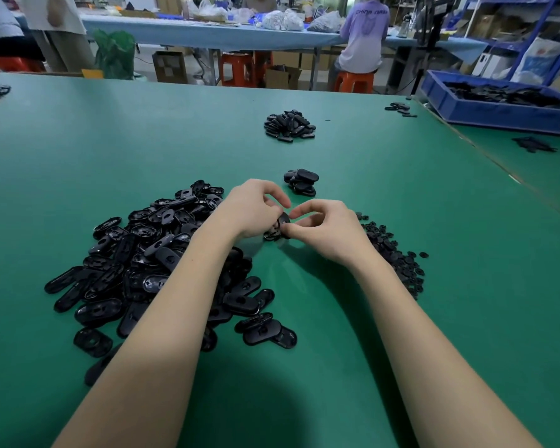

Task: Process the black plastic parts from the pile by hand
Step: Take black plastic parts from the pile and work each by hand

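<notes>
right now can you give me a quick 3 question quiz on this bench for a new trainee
1. True or false: both hands grip the same black part.
2. Which side of the person's arms is the big pile of oval parts on? A) left B) right C) far edge of the table
3. Fill in: the heap of small black pieces lies beside the ___ hand.

Key:
1. True: the left hand and the right hand both pinch it above the green table.
2. A
3. right

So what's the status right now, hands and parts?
Both hands, left hand and right hand, pinching one black part. Big pile at left. Nothing in the way.
</notes>
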`<state>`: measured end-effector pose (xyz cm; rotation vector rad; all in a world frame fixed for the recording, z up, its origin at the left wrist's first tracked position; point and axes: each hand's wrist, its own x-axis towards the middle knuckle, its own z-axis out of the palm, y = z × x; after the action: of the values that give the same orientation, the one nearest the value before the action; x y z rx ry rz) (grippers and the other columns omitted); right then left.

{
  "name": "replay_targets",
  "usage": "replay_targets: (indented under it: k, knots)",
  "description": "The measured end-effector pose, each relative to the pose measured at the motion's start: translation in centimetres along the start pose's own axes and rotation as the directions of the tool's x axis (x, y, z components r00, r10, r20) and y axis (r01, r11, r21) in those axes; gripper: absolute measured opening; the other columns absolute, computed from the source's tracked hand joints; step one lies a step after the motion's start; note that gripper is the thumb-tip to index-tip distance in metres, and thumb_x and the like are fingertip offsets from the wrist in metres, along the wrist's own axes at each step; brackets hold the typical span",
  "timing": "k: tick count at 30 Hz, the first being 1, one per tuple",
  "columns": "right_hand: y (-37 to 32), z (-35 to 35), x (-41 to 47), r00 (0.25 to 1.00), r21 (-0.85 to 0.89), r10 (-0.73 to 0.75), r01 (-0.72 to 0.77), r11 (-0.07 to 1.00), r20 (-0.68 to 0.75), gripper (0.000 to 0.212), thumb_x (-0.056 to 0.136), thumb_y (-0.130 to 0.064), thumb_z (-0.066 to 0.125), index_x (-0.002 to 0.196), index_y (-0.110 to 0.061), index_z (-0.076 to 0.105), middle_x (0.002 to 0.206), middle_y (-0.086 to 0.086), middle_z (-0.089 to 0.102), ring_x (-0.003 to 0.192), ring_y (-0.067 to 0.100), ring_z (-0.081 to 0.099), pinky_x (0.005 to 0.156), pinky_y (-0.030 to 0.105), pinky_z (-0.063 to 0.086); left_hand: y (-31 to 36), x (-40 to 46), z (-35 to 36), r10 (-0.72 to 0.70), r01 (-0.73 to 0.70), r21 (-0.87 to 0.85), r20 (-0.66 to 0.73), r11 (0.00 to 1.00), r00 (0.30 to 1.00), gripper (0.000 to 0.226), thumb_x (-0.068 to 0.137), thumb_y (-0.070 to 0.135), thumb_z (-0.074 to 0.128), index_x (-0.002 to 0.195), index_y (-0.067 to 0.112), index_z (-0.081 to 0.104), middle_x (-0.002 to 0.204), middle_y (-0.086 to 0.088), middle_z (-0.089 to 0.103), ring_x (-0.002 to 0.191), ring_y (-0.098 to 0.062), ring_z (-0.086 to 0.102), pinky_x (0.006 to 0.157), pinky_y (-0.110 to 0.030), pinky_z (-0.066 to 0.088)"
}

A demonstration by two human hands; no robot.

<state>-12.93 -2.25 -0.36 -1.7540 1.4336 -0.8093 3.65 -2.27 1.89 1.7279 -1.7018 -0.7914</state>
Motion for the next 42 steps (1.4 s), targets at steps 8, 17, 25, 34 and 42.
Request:
replay_targets:
  k: [8,17,25,34,42]
  knots:
    - [0.0,-1.5,0.0,0.999,0.086,0.031,-0.033,0.996,0.024,0.013,0.084,-0.030,0.080,0.095,-0.031,0.074,0.065,-0.015,0.067,0.056,0.000,0.055,0.052,0.016,0.041,-0.2,0.0,0.1,0.057,-0.050,-0.090,0.084,0.995,0.995,0.025,0.088,0.011,0.062,0.093,0.033,0.072,0.089,-0.007,0.074,0.070,-0.017,0.065,0.084,-0.035,0.059]
    - [0.7,-3.9,0.0,0.995,0.103,0.090,-0.093,0.990,0.038,0.025,0.082,-0.031,0.082,0.104,-0.030,0.070,0.076,-0.010,0.074,0.062,0.003,0.060,0.061,0.019,0.041,0.7,-0.6,1.1,0.178,-0.182,0.082,0.057,0.980,0.982,0.019,0.081,0.032,0.080,0.094,0.031,0.066,0.092,0.010,0.069,0.072,-0.011,0.064,0.071,-0.027,0.054]
    - [3.1,-6.1,0.0,0.905,-0.372,0.100,-0.268,0.889,-0.414,0.028,0.091,-0.022,0.053,0.106,-0.032,0.074,0.107,-0.009,0.074,0.111,0.023,0.061,0.084,0.033,0.046,0.5,-0.4,1.7,0.178,-0.183,0.149,0.045,0.972,0.983,0.021,0.080,0.037,0.080,0.087,0.034,0.061,0.095,0.015,0.068,0.072,0.000,0.057,0.086,-0.035,0.055]
    - [3.6,-5.8,0.0,0.933,-0.488,0.142,-0.298,0.820,-0.330,0.025,0.094,-0.032,0.061,0.117,-0.037,0.072,0.124,-0.006,0.069,0.126,0.025,0.053,0.100,0.040,0.047,0.5,-0.5,1.9,0.166,-0.172,0.154,0.051,0.973,0.985,0.022,0.080,0.039,0.081,0.089,0.032,0.062,0.097,0.016,0.067,0.073,-0.003,0.057,0.089,-0.041,0.055]
    - [3.5,-5.5,0.1,0.917,-0.432,0.146,-0.310,0.847,-0.371,0.013,0.090,-0.026,0.066,0.098,-0.031,0.076,0.106,-0.007,0.073,0.112,0.024,0.061,0.094,0.039,0.051,0.4,-0.5,2.0,0.157,-0.165,0.168,0.058,0.972,0.986,0.024,0.079,0.041,0.081,0.090,0.031,0.063,0.097,0.015,0.067,0.075,-0.005,0.058,0.089,-0.041,0.055]
